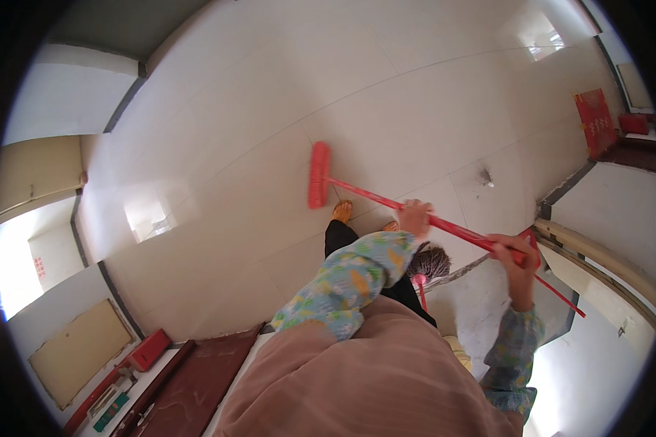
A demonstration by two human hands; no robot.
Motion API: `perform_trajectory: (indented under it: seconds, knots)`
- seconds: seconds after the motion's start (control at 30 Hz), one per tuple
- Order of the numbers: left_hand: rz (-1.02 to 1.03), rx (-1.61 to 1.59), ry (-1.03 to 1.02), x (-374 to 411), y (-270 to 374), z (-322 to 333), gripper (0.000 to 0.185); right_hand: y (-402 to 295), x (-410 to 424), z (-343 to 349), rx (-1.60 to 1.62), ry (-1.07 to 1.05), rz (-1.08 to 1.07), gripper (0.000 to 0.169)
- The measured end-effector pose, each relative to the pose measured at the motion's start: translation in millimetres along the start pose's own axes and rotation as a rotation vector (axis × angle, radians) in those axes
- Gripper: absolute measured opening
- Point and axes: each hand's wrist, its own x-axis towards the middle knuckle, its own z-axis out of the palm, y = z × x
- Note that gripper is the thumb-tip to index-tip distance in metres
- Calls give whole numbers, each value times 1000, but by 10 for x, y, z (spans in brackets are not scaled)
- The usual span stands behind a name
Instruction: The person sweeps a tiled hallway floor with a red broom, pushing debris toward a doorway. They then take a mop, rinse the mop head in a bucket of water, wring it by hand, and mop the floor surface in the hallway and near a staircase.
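Observation:
A red push-style broom (319,175) rests its bristle head on the pale tiled floor (284,218), ahead of my feet. Partway down its red handle (459,231), my left hand (415,217) is wrapped around it. My right hand (514,257) grips near the upper end. A small pile of dust and debris (486,177) lies on the floor, beyond the handle and to the right. Partly hidden behind my right hand is a red object, apparently a dustpan (530,238), with a thin red rod (560,296) extending past it.
A mop with a stringy head (431,263) and pink fitting lies by my legs, near a doorway threshold. Door-track rails (596,262) border the right side. At lower left stands a dark red cabinet (197,377) with a red box (149,349). A red printed panel (596,123) is at far right.

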Motion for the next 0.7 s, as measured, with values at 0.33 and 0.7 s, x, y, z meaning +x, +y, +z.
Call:
perform_trajectory:
  seconds: [0.33,0.7]
  knots:
    - [295,-362,-406,708,2090,155,16,-1013,-621,-853,-161,423,-217,8]
    - [369,-193,179,1826,649,-1514,14,-1474,648,163,99,282,-329,15]
